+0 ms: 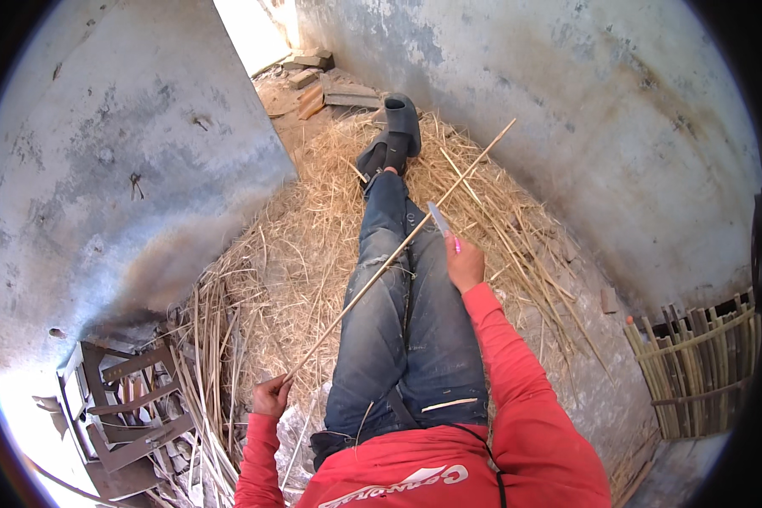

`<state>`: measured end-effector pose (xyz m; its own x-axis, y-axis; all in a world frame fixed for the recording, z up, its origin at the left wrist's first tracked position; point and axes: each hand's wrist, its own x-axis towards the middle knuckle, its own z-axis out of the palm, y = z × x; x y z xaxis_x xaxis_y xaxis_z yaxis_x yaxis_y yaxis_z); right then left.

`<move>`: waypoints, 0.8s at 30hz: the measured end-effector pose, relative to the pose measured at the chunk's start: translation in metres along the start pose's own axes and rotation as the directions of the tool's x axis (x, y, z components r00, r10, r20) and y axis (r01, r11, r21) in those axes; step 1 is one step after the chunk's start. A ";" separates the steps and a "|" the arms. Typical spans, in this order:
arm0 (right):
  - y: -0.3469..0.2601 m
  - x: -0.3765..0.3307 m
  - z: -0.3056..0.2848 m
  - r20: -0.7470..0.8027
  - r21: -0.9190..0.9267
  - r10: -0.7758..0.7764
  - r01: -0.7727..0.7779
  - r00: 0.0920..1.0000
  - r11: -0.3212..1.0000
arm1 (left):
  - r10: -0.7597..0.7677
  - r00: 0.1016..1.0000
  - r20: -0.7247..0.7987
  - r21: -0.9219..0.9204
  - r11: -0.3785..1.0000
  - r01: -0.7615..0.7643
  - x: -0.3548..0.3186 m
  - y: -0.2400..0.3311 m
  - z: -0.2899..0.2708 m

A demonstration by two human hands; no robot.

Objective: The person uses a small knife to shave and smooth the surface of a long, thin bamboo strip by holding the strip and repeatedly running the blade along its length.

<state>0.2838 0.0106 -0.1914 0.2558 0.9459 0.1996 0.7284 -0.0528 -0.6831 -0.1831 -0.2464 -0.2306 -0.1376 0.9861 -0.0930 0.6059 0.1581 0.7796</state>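
A long, thin cane strip, probably split bamboo, runs slantwise across my outstretched legs in jeans. My left hand is closed around its lower end, beside my left thigh. In my right hand is a knife with a pale blade and a pink handle, its fingers wrapped round the handle. The blade lies close against the strip above my right shin; whether it cuts into it cannot be made out. A short pale sliver rests on my lap.
Shavings cover the floor around my legs. Long loose strips lie to the right, with more strips at the left. A dark metal frame stands lower left, a slatted bamboo panel at right. Bricks lie by the far opening between walls.
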 end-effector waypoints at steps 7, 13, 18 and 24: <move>-0.019 -0.038 0.030 0.074 -0.011 -0.122 0.123 0.990 0.992 | -0.026 0.999 0.039 0.014 1.000 0.025 0.003 -0.007 -0.018; -0.011 0.012 -0.006 0.117 0.017 -0.123 0.122 0.985 0.992 | -0.087 0.992 0.095 0.010 0.996 0.086 0.000 -0.002 -0.019; -0.023 -0.032 0.027 0.255 0.037 -0.168 0.165 0.952 0.986 | -0.078 0.994 0.075 -0.037 0.996 0.081 0.007 -0.001 -0.010; -0.022 0.011 -0.001 0.195 0.045 0.097 -0.108 0.976 0.993 | -0.120 0.976 0.180 0.015 0.993 0.120 0.006 0.008 -0.020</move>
<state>0.2715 0.0214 -0.1733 0.1966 0.9804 -0.0080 0.6673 -0.1397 -0.7316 -0.1953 -0.2399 -0.2126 -0.0664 0.9529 -0.2959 0.5969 0.2756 0.7535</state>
